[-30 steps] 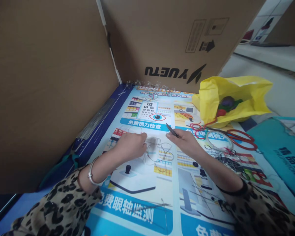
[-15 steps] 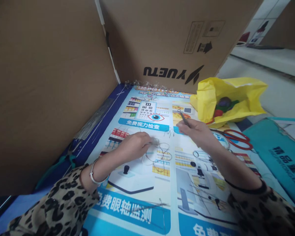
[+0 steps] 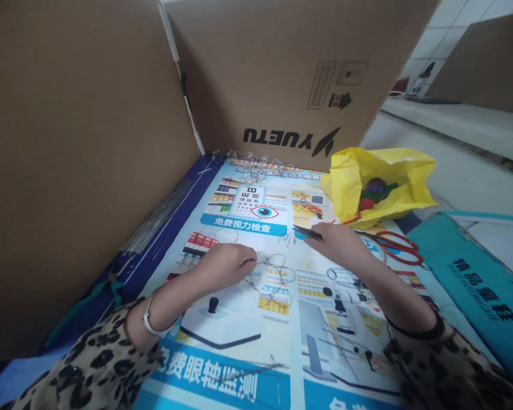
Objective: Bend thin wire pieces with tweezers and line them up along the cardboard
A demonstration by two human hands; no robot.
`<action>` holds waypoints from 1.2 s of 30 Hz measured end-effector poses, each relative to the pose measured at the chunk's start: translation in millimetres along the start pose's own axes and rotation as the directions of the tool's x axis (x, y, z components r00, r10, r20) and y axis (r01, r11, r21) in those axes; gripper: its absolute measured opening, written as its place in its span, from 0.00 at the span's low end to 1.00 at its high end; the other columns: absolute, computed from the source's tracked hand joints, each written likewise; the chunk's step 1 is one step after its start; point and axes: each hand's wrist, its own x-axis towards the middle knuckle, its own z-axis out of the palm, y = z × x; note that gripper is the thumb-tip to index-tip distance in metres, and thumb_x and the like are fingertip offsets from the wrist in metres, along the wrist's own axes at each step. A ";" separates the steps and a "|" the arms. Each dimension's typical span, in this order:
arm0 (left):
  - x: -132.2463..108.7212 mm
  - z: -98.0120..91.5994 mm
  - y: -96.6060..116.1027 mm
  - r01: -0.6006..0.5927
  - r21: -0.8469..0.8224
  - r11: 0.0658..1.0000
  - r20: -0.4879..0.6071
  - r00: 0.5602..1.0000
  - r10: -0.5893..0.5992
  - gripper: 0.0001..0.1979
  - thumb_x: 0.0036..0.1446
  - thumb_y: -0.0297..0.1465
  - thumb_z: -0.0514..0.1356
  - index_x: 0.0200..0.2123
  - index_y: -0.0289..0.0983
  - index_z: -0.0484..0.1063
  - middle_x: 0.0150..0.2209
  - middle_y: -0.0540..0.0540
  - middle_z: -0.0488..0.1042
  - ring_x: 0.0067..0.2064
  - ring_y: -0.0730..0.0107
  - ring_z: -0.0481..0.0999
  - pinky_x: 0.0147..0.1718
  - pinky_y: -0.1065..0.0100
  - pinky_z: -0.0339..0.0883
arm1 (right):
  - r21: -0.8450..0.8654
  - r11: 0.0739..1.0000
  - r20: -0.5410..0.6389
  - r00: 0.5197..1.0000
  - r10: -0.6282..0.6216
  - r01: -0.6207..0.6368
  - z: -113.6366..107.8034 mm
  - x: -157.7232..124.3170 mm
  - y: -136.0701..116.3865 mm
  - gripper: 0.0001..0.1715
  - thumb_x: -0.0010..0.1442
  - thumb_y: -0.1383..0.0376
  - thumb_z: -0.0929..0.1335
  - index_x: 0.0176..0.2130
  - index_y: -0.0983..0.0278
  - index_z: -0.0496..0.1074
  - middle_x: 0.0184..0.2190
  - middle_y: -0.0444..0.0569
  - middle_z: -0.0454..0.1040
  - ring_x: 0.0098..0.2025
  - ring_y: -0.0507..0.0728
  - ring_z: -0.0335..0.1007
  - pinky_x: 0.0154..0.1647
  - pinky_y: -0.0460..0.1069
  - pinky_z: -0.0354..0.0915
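Note:
My left hand (image 3: 231, 265) is closed in a pinch at the edge of a piece of thin wire bent into loops (image 3: 277, 276). The loops stretch to the right of its fingertips, over the printed poster. My right hand (image 3: 340, 242) is wrapped around a dark pointed metal tool (image 3: 308, 232). Its slim tips point left, and the rest is hidden in the palm. Short bent wire bits (image 3: 287, 238) lie just below those tips. Straight wire pieces (image 3: 252, 371) rest on the poster nearer to me.
Cardboard panels (image 3: 256, 74) wall the left and back. A cluster of wire shapes (image 3: 256, 159) lies at the back. Straight wires (image 3: 162, 216) and teal-handled pliers (image 3: 111, 282) are at left; a yellow bag (image 3: 346, 182), red-handled scissors (image 3: 399, 247) and teal box (image 3: 474, 285) at right.
The tool in my right hand has swung from pointing up and away to pointing left, its tips lower. My left hand stays at the looped wire. The camera view has shifted slightly.

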 end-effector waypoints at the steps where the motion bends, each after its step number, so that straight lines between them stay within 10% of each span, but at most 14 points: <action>1: 0.1 -1.8 -0.6 0.020 -0.004 1.000 -0.014 1.000 -0.020 0.11 0.55 0.29 0.50 0.25 0.38 0.69 0.27 0.49 0.74 0.29 0.71 0.71 0.27 0.72 0.56 | -0.021 1.000 -0.003 1.000 0.009 -0.009 0.7 -0.7 -1.9 0.18 0.55 0.54 0.60 0.33 0.63 0.71 0.31 0.53 0.73 0.32 0.57 0.67 0.26 0.47 0.50; 14: -9.0 -54.4 -17.4 0.231 -0.093 0.969 -0.323 0.913 -0.249 0.10 0.55 0.32 0.52 0.30 0.37 0.71 0.26 0.51 0.73 0.26 0.76 0.67 0.25 0.75 0.54 | -0.012 0.961 -0.140 0.951 -0.275 0.276 31.1 -0.6 -28.8 0.13 0.55 0.65 0.61 0.36 0.61 0.73 0.32 0.47 0.74 0.36 0.56 0.67 0.35 0.47 0.56; 19: -25.7 -78.0 -28.0 0.201 -0.033 0.979 -0.221 0.954 -0.204 0.11 0.56 0.32 0.51 0.32 0.37 0.72 0.29 0.50 0.73 0.30 0.75 0.69 0.29 0.74 0.57 | 0.023 0.957 -0.146 0.948 -0.282 0.288 33.9 2.2 -25.7 0.14 0.56 0.62 0.61 0.36 0.61 0.73 0.32 0.48 0.75 0.35 0.56 0.68 0.34 0.48 0.58; 26: -52.3 -40.9 -26.6 0.070 0.048 0.996 0.132 0.988 -0.075 0.08 0.55 0.29 0.52 0.31 0.39 0.72 0.31 0.49 0.72 0.35 0.70 0.70 0.33 0.72 0.59 | 0.050 0.956 -0.122 0.952 -0.280 0.288 33.7 3.8 -23.1 0.15 0.56 0.60 0.60 0.36 0.61 0.73 0.32 0.49 0.74 0.36 0.57 0.68 0.34 0.49 0.59; 36: -60.2 -1.9 -31.6 0.101 0.033 0.994 0.112 0.988 -0.104 0.07 0.58 0.30 0.51 0.32 0.37 0.68 0.33 0.49 0.68 0.36 0.71 0.68 0.33 0.72 0.57 | 0.149 0.956 -0.105 0.965 -0.239 0.253 31.1 3.1 -23.5 0.14 0.55 0.59 0.60 0.34 0.60 0.73 0.32 0.48 0.74 0.34 0.56 0.68 0.32 0.48 0.59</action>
